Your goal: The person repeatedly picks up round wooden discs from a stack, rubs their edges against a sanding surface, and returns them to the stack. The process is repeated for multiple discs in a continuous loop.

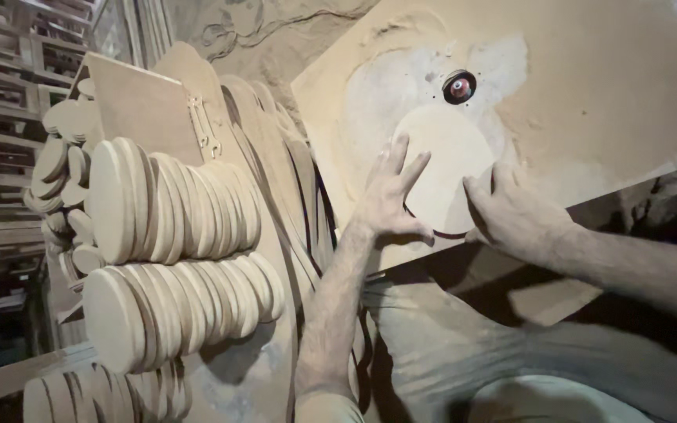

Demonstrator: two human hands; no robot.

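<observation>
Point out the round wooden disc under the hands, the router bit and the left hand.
Round wooden disc (450, 160), head view, bare upper face.
Router bit (459, 87), head view, red centre.
Left hand (389, 196), head view, back of hand.

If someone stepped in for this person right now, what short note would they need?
Left hand: flat on the round wooden disc, fingers spread, gripping nothing.
Right hand: pressing the disc's other edge.
The disc lies on the dusty work table, its edge beside the red cutter bit.
Done: rows of finished discs stacked to the left.
Left: whether this disc's edge is fully shaped cannot be told.
</observation>
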